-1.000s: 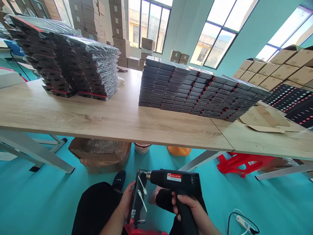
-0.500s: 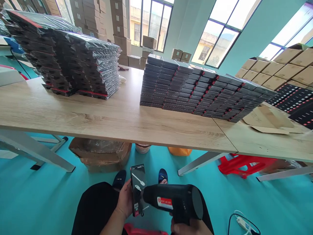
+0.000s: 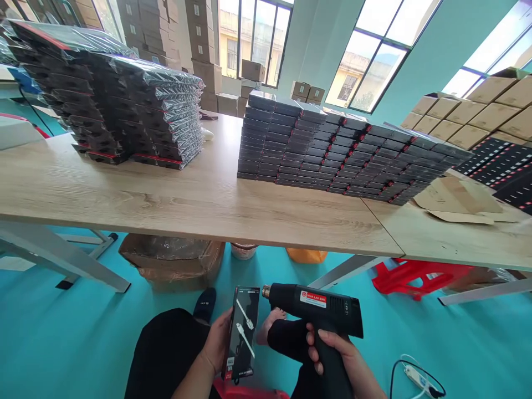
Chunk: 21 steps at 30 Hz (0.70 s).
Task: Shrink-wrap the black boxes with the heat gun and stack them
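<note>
My left hand (image 3: 216,341) grips the left edge of a narrow black box (image 3: 242,332) with white cables printed on its face, held tilted above my lap. My right hand (image 3: 332,349) is wrapped round the handle of a black heat gun (image 3: 316,303) with a red and white label. The gun's metal nozzle points left, just beside the box's upper right edge. On the table (image 3: 187,205) stand a tall stack of film-wrapped black packs (image 3: 137,111) at the left and rows of stacked black boxes (image 3: 324,149) at the centre right.
Below the table are an open carton (image 3: 174,266), a small bin (image 3: 243,252), an orange item (image 3: 306,255) and a red stool (image 3: 419,277). A power strip (image 3: 419,379) with cords lies on the floor at the right. Flattened cardboard (image 3: 461,199) rests on the table's right part.
The heat gun has moved up and right, off the front of the box, and now shows side-on. The box has shifted slightly right and down and tilted. My right leg and foot have moved.
</note>
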Each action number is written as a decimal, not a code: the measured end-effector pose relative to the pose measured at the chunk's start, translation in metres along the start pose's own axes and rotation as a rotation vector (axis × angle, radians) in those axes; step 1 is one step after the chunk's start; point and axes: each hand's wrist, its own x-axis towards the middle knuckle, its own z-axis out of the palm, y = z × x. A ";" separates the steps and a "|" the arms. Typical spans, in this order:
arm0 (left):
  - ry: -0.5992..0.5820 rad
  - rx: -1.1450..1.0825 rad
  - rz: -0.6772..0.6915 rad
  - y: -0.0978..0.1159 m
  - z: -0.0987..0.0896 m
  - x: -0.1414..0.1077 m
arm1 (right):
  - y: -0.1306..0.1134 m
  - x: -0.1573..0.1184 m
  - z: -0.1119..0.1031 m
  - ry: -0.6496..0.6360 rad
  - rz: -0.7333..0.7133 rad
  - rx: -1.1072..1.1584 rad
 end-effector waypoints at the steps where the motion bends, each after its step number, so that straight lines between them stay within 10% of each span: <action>1: -0.001 0.024 0.004 0.000 0.000 0.000 | 0.000 0.000 0.000 -0.004 -0.001 -0.006; 21: 0.054 0.047 0.036 -0.002 0.001 0.000 | -0.032 -0.009 0.070 -0.102 -0.097 -0.566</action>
